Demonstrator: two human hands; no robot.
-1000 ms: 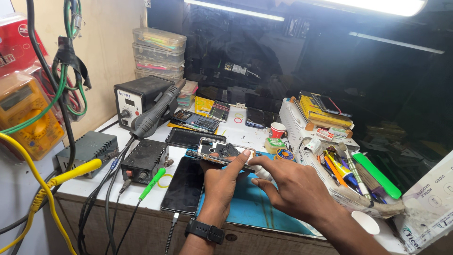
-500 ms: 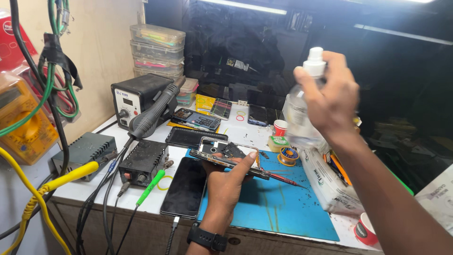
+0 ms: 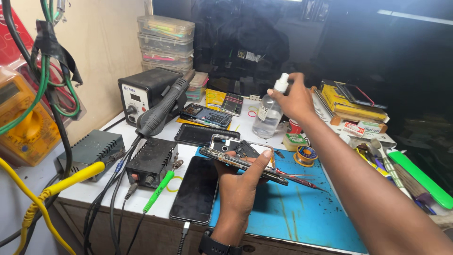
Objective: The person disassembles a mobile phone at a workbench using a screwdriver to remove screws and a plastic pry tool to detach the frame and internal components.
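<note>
A: Where is open room lying on the table [image 3: 141, 200]?

B: The near right part of the blue work mat [image 3: 302, 212] is lying bare (only dark specks on it). Its left edge is touching a black phone [image 3: 196, 189] lying face up with a cable in its near end. The table's left margin is being taken up by a small black box [image 3: 151, 160] and a grey box [image 3: 92, 148], with cables hanging over the near edge.

A: What is the left hand doing?

B: The left hand [image 3: 240, 182] is gripping the opened phone [image 3: 238, 156] from below, thumb along its near right edge, holding it tilted above the mat's far left corner.

A: How is that phone looking?

B: Its back is off: a thin pale metal frame is surrounding dark boards and a round camera opening. Thin red-tipped tweezers [image 3: 297, 178] are lying just beneath its right end.

A: And the right hand?

B: The right hand [image 3: 295, 99] is closing around the neck of a clear plastic bottle [image 3: 268, 113] with a white spray cap, at the far edge of the mat. Whether the bottle is resting on the table, I cannot tell.

A: Surroundings?

B: A black hot-air station [image 3: 141, 92] with a ribbed handle is standing far left; a solder spool [image 3: 306, 155] is sitting on the mat near the bottle.
</note>
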